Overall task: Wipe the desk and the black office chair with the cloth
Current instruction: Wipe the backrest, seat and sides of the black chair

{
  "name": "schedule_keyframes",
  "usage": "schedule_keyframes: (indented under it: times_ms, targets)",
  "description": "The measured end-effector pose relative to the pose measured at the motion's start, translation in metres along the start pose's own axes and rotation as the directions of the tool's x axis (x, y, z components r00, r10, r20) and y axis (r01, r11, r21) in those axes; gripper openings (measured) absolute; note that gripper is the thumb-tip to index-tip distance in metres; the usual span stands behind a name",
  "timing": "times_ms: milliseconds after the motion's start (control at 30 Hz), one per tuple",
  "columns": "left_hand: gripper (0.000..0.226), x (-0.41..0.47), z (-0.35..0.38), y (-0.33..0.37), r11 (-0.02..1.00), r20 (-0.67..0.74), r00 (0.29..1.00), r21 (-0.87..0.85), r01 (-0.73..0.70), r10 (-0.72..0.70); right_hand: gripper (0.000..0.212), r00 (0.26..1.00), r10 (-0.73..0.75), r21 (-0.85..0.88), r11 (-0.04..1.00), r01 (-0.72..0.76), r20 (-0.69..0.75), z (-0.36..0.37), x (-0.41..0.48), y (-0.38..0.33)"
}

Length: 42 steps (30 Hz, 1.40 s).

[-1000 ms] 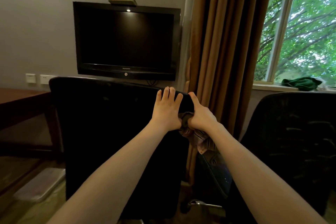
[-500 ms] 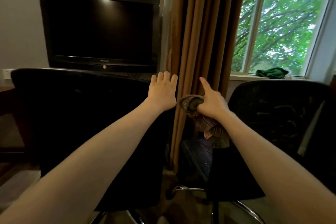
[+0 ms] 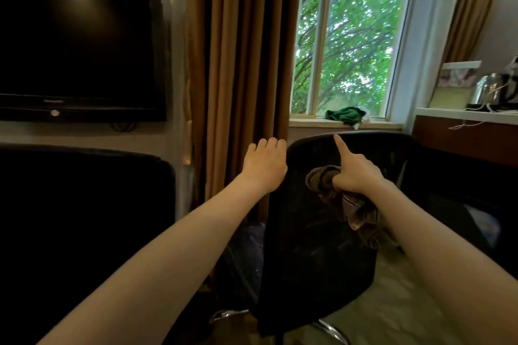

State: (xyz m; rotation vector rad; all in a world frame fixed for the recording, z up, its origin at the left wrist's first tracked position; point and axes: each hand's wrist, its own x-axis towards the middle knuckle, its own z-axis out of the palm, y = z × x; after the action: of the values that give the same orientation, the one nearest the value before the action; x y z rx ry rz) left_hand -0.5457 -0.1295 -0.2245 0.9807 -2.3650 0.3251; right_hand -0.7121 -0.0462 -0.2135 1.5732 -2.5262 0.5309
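Right hand (image 3: pixel 356 176) grips the cloth (image 3: pixel 354 213) bunched in a fist, index finger straight up, against the upper backrest of the right-side black office chair (image 3: pixel 314 246). Likely set up to wipe it. The cloth's long axis runs from the fist down-right, tail hanging nearer. Left hand (image 3: pixel 265 166) is relaxed and empty at the backrest's left edge, probably to steady it; contact unclear.
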Motion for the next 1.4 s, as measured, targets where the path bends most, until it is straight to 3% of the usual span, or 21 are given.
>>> schedule_keyframes:
  times_ms: [67, 133, 300, 400, 533, 933, 1167, 1267, 1400]
  targets:
    - [0.044, 0.021, 0.007, 0.009, 0.977, 0.049, 0.996, -0.196, 0.086, -0.078, 0.101, 0.999, 0.03, 0.012, 0.999, -0.03, -0.011, -0.003, 0.018, 0.019]
    - [0.047, 0.038, 0.013, 0.019, 0.958, 0.048, 0.997, -0.276, 0.072, -0.062, 0.101, 0.999, 0.04, 0.0, 0.999, -0.04, -0.018, -0.006, 0.033, 0.031]
    - [0.054, 0.074, 0.04, 0.027, 0.985, 0.031, 0.998, -0.165, -0.044, 0.05, 0.102, 0.996, 0.072, 0.005, 0.997, -0.072, 0.045, -0.004, 0.071, 0.048]
    - [0.052, 0.083, 0.055, 0.026, 0.987, 0.053, 0.998, -0.157, 0.027, -0.019, 0.099, 0.997, 0.052, 0.049, 0.997, -0.055, 0.055, -0.003, 0.079, 0.052]
    - [0.041, 0.082, 0.062, 0.026, 0.975, -0.081, 0.99, -0.198, 0.098, -0.116, 0.097, 0.999, 0.032, 0.055, 0.998, -0.033, 0.023, -0.004, 0.078, 0.051]
    - [0.039, 0.073, 0.06, -0.007, 0.968, -0.118, 0.98, -0.215, 0.131, -0.158, 0.098, 0.999, -0.023, 0.101, 0.995, 0.019, 0.042, -0.001, 0.068, 0.02]
    - [0.041, 0.078, 0.057, -0.042, 0.929, 0.045, 0.966, -0.265, 0.257, -0.254, 0.086, 0.991, -0.135, 0.014, 0.991, 0.135, 0.001, -0.002, 0.062, -0.005]
    - [0.036, 0.083, 0.06, -0.061, 0.794, 0.144, 0.938, -0.5, 0.345, -0.316, 0.069, 0.964, -0.188, 0.092, 0.974, 0.208, -0.19, -0.006, 0.056, -0.009]
    - [0.034, 0.072, 0.064, -0.067, 0.319, 0.236, 0.823, -0.839, 0.441, -0.517, 0.046, 0.829, -0.116, 0.238, 0.928, 0.287, -0.546, 0.008, 0.056, -0.022]
